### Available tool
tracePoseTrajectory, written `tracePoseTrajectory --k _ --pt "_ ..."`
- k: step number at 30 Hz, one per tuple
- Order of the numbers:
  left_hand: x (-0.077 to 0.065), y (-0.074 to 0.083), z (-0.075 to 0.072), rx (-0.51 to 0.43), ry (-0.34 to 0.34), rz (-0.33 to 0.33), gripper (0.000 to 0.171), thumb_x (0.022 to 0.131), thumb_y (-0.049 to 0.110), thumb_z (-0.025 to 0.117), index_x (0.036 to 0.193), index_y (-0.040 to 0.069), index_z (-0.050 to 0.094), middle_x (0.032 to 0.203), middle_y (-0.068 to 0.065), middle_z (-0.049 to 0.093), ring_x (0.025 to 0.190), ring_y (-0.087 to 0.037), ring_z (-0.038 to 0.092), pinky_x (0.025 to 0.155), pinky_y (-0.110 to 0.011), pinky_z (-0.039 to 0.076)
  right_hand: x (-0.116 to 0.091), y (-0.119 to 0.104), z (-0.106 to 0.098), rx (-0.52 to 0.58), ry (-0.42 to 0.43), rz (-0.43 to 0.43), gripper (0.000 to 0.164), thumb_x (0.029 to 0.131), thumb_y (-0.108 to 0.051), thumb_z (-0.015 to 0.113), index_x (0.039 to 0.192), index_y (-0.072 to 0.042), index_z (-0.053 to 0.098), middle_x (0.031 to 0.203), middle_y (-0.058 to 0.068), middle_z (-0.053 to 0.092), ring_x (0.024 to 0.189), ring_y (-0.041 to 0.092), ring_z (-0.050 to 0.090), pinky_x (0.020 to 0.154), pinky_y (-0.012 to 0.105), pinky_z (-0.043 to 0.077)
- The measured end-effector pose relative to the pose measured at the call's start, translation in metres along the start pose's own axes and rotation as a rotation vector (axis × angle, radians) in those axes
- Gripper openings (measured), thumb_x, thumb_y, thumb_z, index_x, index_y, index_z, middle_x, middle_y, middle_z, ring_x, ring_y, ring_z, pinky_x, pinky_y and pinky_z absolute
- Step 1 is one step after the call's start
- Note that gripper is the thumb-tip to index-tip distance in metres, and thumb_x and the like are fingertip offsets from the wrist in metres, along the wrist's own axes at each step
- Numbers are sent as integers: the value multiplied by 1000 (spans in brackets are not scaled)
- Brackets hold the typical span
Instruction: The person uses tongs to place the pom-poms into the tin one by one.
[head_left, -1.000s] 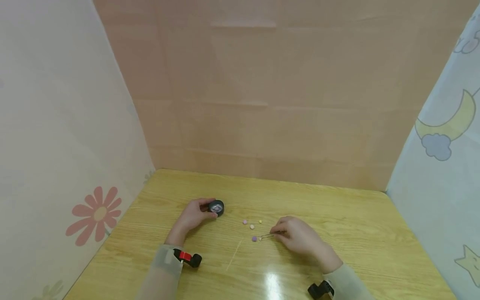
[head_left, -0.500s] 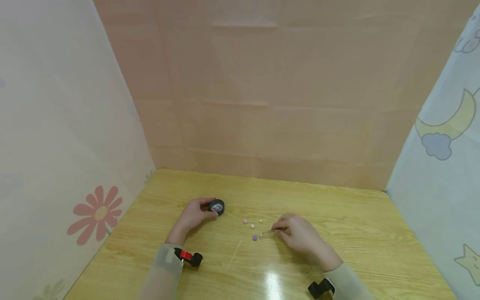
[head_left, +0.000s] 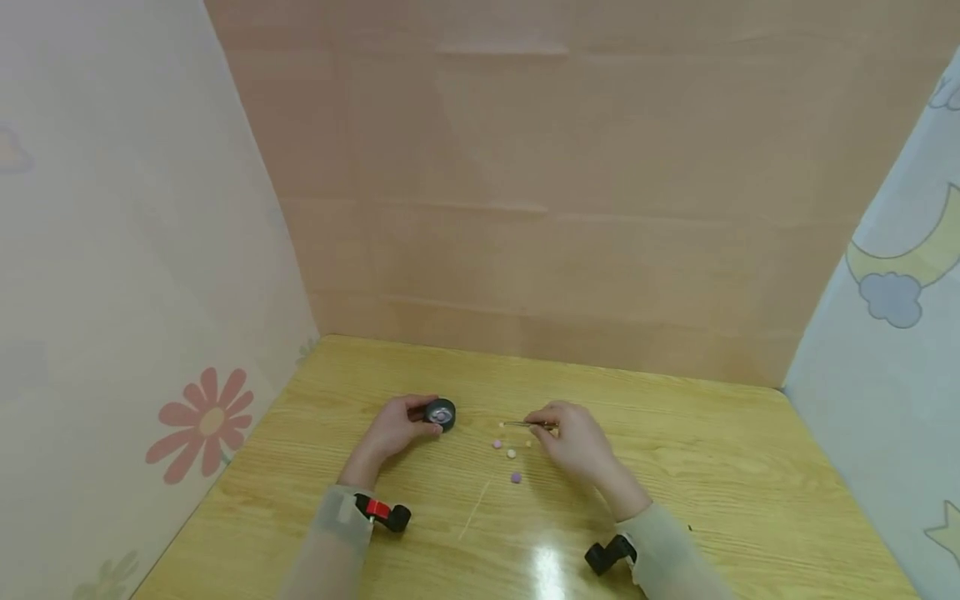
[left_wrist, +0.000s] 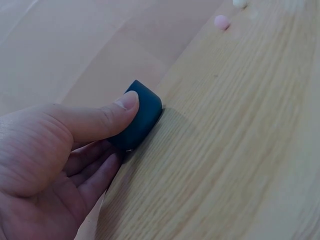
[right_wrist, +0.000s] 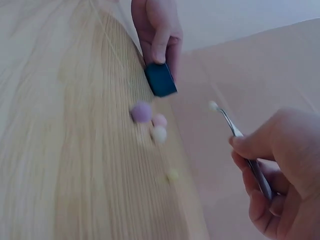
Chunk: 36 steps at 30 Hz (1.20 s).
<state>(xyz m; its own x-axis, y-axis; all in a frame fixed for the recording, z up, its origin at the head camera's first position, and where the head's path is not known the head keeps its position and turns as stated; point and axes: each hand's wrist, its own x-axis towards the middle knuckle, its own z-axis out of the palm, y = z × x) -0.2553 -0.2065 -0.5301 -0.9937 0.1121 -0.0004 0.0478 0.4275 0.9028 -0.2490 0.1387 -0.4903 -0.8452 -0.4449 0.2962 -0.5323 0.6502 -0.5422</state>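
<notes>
Between thumb and fingers, my left hand grips a small dark round container, tilted so that its paler inside faces the head camera. My right hand pinches a pair of metal tweezers, and a tiny whitish ball sits at their tips. In the head view the tips point left toward the container, a short gap away. Below them on the table lie a purple ball, a pink ball, a white ball and a smaller yellow ball.
A thin pale straight line shows on the wooden table between the forearms. A brown papered wall stands behind the table, with patterned cloth on both sides. A tiny dark speck lies right of my right forearm.
My right hand has moved left and farther back, carrying the whitish ball in the tweezers away from beside the purple ball. My left hand keeps its grip on the container; the head view has shifted slightly.
</notes>
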Motion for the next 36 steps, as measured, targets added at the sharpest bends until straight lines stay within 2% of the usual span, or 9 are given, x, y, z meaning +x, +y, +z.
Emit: tracePoseTrajectory --k 4,11,18,24,36 --pt "1 0 1 -10 5 -15 56 90 13 89 142 8 70 140 -13 68 127 -30 66 108 -48 53 17 -12 16 42 39 48 13 98 -12 80 108 -17 86 97 -10 74 85 10 68 68 31 55" --pt "0 1 2 6 11 -7 55 90 12 89 142 8 70 138 -13 69 126 -30 67 107 -48 53 39 -34 41 47 22 91 13 101 -15 76 111 -16 85 102 -4 75 85 14 69 70 35 58" --pt "2 0 4 -12 5 15 55 90 11 89 141 5 70 137 -14 70 125 -30 68 106 -48 54 55 -49 61 -68 15 45 13 100 -14 76 108 -16 86 100 -1 77 79 10 64 66 31 54" --pt "2 -1 4 -14 1 28 56 90 11 89 141 4 70 136 -15 70 124 -31 69 104 -47 56 60 -54 68 -138 21 56 13 99 -14 77 107 -17 86 97 -2 74 80 12 66 66 31 55" --pt "1 -2 2 -9 9 19 55 90 9 88 141 4 70 137 -15 70 125 -31 68 104 -47 55 59 -55 70 -139 39 60 12 99 -14 77 107 -17 86 93 -4 73 75 9 63 61 27 53"
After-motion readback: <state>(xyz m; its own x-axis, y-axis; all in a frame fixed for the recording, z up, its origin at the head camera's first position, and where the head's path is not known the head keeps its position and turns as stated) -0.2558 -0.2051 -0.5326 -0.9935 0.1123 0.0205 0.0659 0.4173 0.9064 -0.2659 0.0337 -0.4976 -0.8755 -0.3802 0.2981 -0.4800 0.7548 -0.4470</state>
